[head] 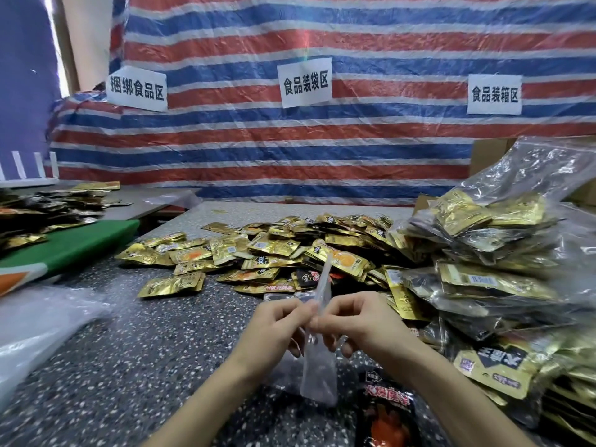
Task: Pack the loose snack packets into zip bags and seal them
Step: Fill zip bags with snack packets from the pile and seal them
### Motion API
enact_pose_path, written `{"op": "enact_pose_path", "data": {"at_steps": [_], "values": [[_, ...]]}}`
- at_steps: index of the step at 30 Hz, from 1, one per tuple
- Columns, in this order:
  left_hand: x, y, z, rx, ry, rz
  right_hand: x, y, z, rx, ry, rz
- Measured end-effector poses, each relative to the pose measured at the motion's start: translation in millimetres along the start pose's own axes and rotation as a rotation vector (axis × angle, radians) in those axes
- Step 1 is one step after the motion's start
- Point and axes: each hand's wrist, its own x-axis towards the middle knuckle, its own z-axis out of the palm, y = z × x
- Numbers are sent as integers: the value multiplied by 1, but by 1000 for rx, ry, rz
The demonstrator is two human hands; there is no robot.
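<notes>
Loose snack packets (290,250) were glossy gold foil, crinkled; the black packet (387,411) was shiny plastic film. The zip bag (319,375) was thin clear plastic, soft and slightly hazy, and the packed bags (503,253) were clear glossy plastic, wrinkled. The surface (145,350) looked like smooth speckled stone, the tarp (290,146) coarse woven plastic under clear film, the signs (305,82) matt white paper.
</notes>
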Motion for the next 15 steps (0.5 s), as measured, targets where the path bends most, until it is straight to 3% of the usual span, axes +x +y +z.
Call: {"op": "enact_pose_path", "data": {"at_steps": [15], "values": [[-3,-6,2,66,-113,33,-2,1,-1,-127,-34,24]]}}
